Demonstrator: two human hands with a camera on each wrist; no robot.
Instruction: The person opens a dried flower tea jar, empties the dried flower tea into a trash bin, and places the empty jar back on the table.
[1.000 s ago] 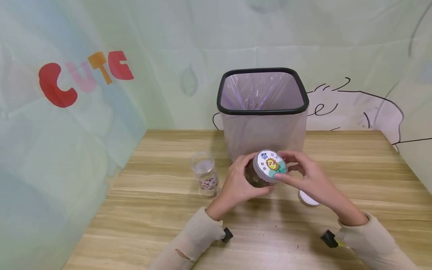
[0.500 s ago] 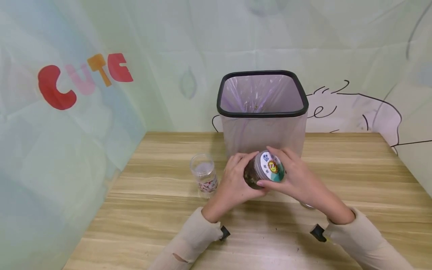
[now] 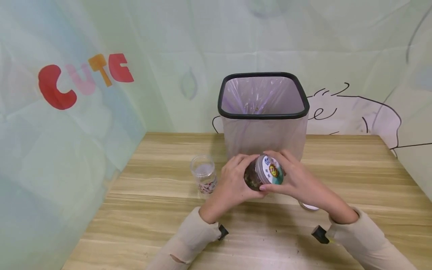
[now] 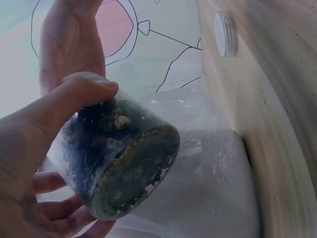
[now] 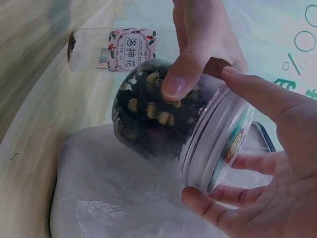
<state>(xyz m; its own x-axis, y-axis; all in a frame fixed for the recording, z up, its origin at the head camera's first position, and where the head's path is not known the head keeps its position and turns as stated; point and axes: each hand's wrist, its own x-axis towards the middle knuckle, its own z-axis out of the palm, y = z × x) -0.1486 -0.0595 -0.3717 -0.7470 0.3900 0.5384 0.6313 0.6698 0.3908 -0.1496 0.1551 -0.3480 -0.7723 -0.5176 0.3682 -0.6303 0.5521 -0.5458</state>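
Observation:
Both hands hold a clear jar (image 5: 153, 109) filled with dark dried pieces and a few pale buds, tilted in front of the bin. My left hand (image 3: 234, 180) grips the jar's body, thumb on one side and fingers curled round the other, as the left wrist view shows. My right hand (image 3: 295, 178) grips the lid (image 3: 272, 170), which bears a sun picture on a white and green label. Its thumb and fingers stand around the lid's ridged edge. Close behind the jar is the bin (image 3: 264, 135), with a black rim and a clear liner.
A clear lidless container (image 3: 204, 174) with a flowered label stands left of the hands, dark bits at its bottom. A loose white lid (image 3: 308, 206) lies on the wooden table (image 3: 168, 225) beneath the right forearm. Small dark crumbs dot the tabletop.
The right hand has closed in over the jar's lid, its fingers moving left and round the edge. The jar's top has tipped a little to the right. The left hand keeps its grip.

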